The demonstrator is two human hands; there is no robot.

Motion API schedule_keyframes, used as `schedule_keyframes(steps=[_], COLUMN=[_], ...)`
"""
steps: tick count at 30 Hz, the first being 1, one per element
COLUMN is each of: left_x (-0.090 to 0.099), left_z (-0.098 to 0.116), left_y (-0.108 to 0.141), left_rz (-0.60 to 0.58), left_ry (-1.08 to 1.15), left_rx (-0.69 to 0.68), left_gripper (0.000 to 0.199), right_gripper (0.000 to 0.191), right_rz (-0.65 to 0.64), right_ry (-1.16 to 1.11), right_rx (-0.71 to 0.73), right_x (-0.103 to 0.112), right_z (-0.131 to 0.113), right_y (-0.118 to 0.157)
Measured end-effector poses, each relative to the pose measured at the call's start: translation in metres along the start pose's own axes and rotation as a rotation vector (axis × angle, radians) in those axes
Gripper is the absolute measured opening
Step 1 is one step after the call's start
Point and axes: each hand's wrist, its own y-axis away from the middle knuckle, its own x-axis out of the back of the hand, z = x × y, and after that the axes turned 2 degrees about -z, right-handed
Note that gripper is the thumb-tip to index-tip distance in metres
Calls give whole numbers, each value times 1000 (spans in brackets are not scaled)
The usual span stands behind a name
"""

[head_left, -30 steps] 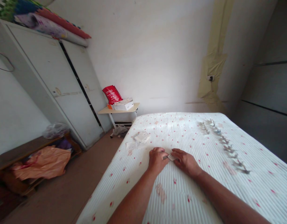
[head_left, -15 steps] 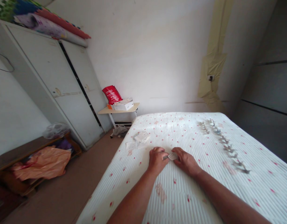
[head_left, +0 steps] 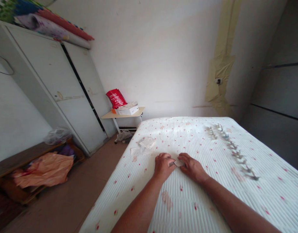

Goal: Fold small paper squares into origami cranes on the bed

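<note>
Gripping a small folded paper (head_left: 178,162) between left hand (head_left: 164,165) and right hand (head_left: 192,167), low over the ribbed bed (head_left: 182,210). Off to the right, can see small figures (head_left: 233,146) in rows; beyond and left, loose paper sheets (head_left: 147,142). Farther back, can make out a red bag (head_left: 116,98) and white box (head_left: 129,111) on a side table (head_left: 107,115).

On my feed this looks like a bedroom in a home. With a clock laid over my view, a bed (head_left: 192,139) with a ribbed, red-spotted cover spreads from four o'clock to seven. At ten I see a tall grey cabinet (head_left: 51,74), rolled mats (head_left: 59,27) on its top. A small table (head_left: 107,116) bearing a red bag (head_left: 116,98) stands near centre, toward nine; at eight, a low wooden bench (head_left: 8,165) holds orange plastic (head_left: 47,170). At two, there's a wall socket (head_left: 218,81).
</note>
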Motion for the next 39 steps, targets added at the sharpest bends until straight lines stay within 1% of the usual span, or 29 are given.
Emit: schedule_keyframes(steps=[5, 11, 13, 16, 17, 21, 25, 30, 33, 39], left_x=[1, -1, -1, 0, 0, 1, -2, -4, -4, -3], left_z=[1, 0, 0, 0, 0, 0, -3, -7, -7, -5], left_y=[0, -1, -1, -1, -1, 0, 1, 4, 5, 5], left_rz=[-11, -2, 0, 0, -2, 12, 70, 82, 80, 67], left_ry=[-3, -11, -12, -10, -8, 11, 32, 23, -1, -18], left_rx=[3, 1, 1, 3, 4, 0, -64, -126, -154, -181], left_gripper=[16, 15, 14, 14, 15, 20, 19, 22, 24, 21], right_gripper=[40, 48, 40, 20, 19, 19, 21, 22, 20, 15], right_rz=[8, 34, 27, -24, -40, -85, -127, -137, -134, -165], right_ry=[33, 17, 8, -9, -23, -81, -145, -212, -193, -84], right_rx=[39, 61, 55, 33, 26, -13, -30, -39, -105, -268], right_x=[0, -2, 0, 6, 9, 14, 16, 17, 15, 10], right_z=[0, 3, 1, -5, -6, -10, -7, -5, -3, -3], right_y=[1, 2, 2, 2, 2, -1, -3, -6, -10, -20])
